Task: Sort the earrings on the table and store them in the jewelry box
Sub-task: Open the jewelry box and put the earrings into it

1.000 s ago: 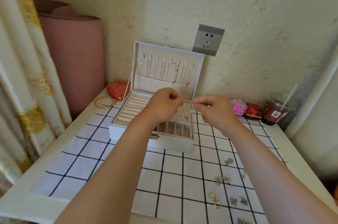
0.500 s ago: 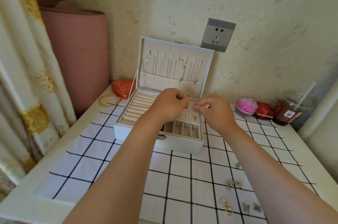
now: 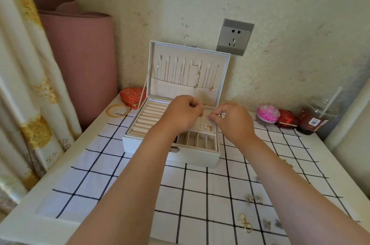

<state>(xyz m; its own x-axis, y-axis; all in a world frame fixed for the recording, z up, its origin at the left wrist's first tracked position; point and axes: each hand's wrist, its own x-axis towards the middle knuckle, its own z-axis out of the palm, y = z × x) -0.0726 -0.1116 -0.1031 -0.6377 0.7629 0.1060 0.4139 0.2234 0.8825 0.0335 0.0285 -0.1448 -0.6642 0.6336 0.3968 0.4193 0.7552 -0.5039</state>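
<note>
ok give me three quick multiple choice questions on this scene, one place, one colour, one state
1. Where is the red heart-shaped box? A left of the white jewelry box; B inside it; C in front of it.
2. Grid lines on the white tablecloth are: A red; B black; C green.
3. The jewelry box lid is: A shut; B open, upright; C lying detached.
Answers: 1 A, it sits at the box's left; 2 B, dark lines cross the cloth; 3 B, it stands upright, necklaces hanging inside.
</note>
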